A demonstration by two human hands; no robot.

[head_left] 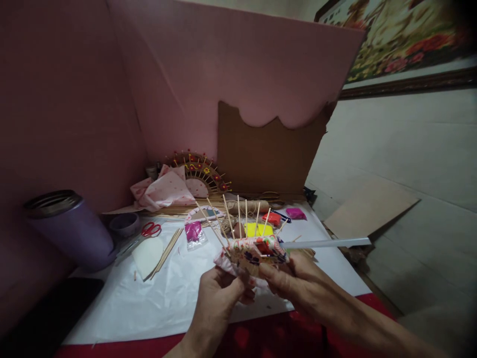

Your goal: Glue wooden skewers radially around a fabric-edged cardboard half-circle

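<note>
Both my hands hold up a flower-patterned, cloth-covered craft piece [257, 251] above the near part of the table. Several thin wooden sticks [246, 219] stand up from its top edge, fanned out. My left hand [223, 293] pinches the lower left of the cloth between thumb and fingers. At the lower right side, my right hand [290, 278] is closed on the piece, its thumb lying along the front. A long translucent white rod [328, 243] juts out to the right just above my right hand; what its inner end joins is hidden.
Red-handled scissors [151, 229], loose sticks [166, 253] and a white cut piece [148, 256] lie at left beside a purple tumbler [70, 228]. Yellow [257, 229], red [272, 219] and magenta [194, 231] packets lie behind. Brown cardboard [268, 154] leans at the back.
</note>
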